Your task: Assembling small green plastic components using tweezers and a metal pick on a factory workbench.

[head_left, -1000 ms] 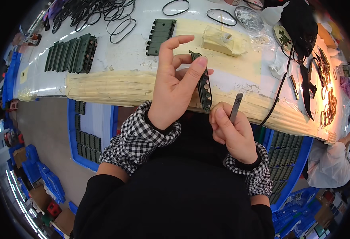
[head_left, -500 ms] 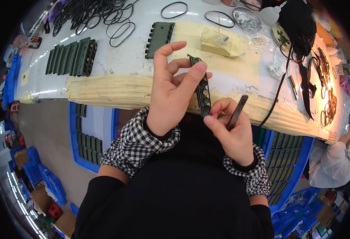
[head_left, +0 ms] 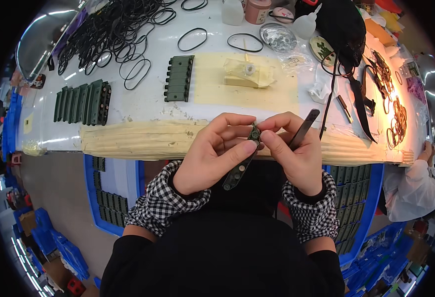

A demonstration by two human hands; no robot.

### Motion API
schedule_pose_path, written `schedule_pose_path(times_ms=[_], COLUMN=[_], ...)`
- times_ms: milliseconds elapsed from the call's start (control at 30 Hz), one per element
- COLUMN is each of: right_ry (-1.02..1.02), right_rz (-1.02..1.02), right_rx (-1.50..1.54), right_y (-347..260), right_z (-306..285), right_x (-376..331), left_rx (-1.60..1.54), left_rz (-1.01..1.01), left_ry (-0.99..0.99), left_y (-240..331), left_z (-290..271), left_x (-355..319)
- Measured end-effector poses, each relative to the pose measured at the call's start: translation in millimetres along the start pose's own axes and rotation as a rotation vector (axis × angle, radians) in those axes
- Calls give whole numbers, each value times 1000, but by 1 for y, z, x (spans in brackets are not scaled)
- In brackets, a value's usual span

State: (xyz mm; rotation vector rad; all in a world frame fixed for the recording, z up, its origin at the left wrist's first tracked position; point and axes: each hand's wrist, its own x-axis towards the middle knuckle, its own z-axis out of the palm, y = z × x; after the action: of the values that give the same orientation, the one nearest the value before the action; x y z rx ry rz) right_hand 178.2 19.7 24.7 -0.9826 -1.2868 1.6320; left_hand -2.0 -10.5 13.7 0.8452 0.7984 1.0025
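Just off the table's front edge, my left hand closes its thumb and fingers round a narrow dark green toy-vehicle side part with a row of small wheels. The part slants, its lower end hanging down and to the left below my thumb. At its upper end, the thumb and forefinger of my right hand pinch close to my left fingertips. Tucked in my right hand is a dark flat tool, apparently tweezers, its end sticking up. My fingers hide exactly what is pinched at the upper end.
Two groups of green wheeled parts lie on the table. Black rubber bands pile up at the back left. Beyond my hands stands a taped block. Blue trays hold more green parts below; a co-worker's sleeve is at right.
The part has tilted and come lower, its free end now toward me. My right hand has moved from its lower end to its upper end. My left fingers have drawn in; the view has shifted.
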Motion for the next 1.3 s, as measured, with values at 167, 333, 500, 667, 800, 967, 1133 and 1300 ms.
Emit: schedule_pose_path(times_ms=[167,333,500,667,800,967,1133,1300], right_ry=[-260,-497,-522,-547,-537,-346,-260,-178], right_rz=[192,304,309,269,208,91,2,7], right_rx=[84,25,-30,-112,-172,-244,-287,-200], right_y=[-6,-14,-6,-6,-12,-2,6,11], right_z=[-17,-34,-34,-34,-30,-25,-17,-7], right_x=[7,19,19,17,13,9,6,4], left_rx=[-7,-142,-150,-147,-99,283,846,927], left_rz=[-99,-178,-204,-204,-199,16,384,632], left_ry=[-145,-276,-238,-244,-271,-156,35,260], left_y=[4,-6,-5,-7,-3,7,17,2], left_z=[-4,-17,-14,-13,-14,-17,-11,-4], left_x=[-4,-2,-3,-4,-6,-5,-11,-8])
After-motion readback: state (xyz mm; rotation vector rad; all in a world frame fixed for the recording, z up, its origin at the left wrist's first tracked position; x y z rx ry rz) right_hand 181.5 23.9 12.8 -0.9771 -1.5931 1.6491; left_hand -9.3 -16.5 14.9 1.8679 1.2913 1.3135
